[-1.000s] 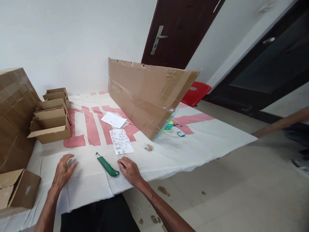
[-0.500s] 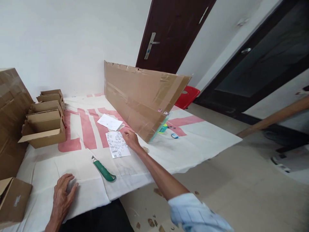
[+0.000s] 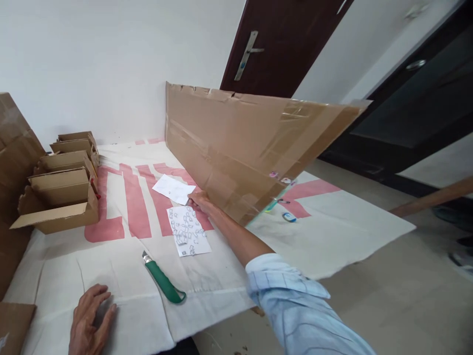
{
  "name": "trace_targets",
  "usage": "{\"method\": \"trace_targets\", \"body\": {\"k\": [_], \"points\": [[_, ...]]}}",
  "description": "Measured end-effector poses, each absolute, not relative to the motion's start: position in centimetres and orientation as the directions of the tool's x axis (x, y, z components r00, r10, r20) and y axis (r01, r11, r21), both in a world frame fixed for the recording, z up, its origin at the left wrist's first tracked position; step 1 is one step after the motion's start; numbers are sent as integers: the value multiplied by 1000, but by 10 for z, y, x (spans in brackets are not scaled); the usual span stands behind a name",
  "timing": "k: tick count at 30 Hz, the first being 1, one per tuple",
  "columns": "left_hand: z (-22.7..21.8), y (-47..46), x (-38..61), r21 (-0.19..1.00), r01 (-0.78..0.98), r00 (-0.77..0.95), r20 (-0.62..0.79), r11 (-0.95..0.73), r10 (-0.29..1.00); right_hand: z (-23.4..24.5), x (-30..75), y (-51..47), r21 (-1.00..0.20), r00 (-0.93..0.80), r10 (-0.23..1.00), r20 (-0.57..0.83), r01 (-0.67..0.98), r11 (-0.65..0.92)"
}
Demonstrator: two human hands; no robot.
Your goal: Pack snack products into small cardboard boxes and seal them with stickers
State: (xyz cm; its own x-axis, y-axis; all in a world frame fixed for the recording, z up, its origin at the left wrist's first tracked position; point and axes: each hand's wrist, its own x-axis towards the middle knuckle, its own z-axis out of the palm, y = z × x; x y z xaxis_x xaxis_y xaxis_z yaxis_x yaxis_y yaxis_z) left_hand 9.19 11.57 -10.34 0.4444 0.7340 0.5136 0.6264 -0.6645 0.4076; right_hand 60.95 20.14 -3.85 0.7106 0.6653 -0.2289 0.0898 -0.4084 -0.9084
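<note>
My left hand [image 3: 90,320] lies on the cloth near the front left, fingers loosely spread, with nothing in it. My right hand [image 3: 199,201] reaches far across the table, its fingers pinched at the right corner of a mostly blank white sheet of paper [image 3: 173,188]. Just below that hand lies a second sheet [image 3: 187,230], covered in small drawn box shapes. Between my two hands rests a green utility knife [image 3: 164,280], its blade end pointing away from me.
A large cardboard panel [image 3: 236,143] leans upright beyond my right hand. Several open cardboard boxes [image 3: 62,199] line the left side, beside a taller cardboard wall [image 3: 16,162]. A blue-and-white tape roll [image 3: 288,217] sits on the right of the cloth [image 3: 121,266].
My right hand has moved from beside the drawn sheet up to the blank sheet's corner. The cardboard panel appears wider as the view shifts. My left hand stays resting on the cloth.
</note>
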Motion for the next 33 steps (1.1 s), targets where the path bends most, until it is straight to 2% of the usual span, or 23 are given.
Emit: {"method": "trace_targets", "body": {"k": [4, 8, 12, 17, 20, 22, 25, 29, 33], "points": [[-106, 116, 89, 381, 624, 477, 506, -682, 719, -15, 620, 214, -939, 663, 729, -172, 114, -324], [-104, 115, 90, 381, 634, 461, 512, -673, 724, 23, 635, 227, -977, 631, 776, -10, 158, -141], [-101, 115, 94, 372, 618, 468, 534, -693, 704, 62, 647, 239, -983, 601, 789, 129, 179, 25], [-100, 115, 95, 377, 618, 460, 538, -690, 706, 94, 657, 254, -980, 562, 807, 181, 168, 103], [-102, 115, 94, 389, 624, 446, 535, -678, 718, 98, 665, 263, -969, 600, 761, 247, 153, 194], [-104, 116, 93, 393, 624, 451, 525, -675, 722, 87, 668, 264, -981, 693, 694, 195, 130, 146], [-105, 116, 92, 390, 621, 457, 524, -680, 718, 52, 666, 258, -996, 788, 616, -6, 51, -75], [-102, 116, 92, 384, 620, 466, 522, -685, 714, -5, 657, 239, -945, 783, 577, -232, -41, -325], [-99, 117, 93, 407, 626, 476, 476, -665, 739, -34, 656, 223, -873, 771, 529, -355, -71, -482]]}}
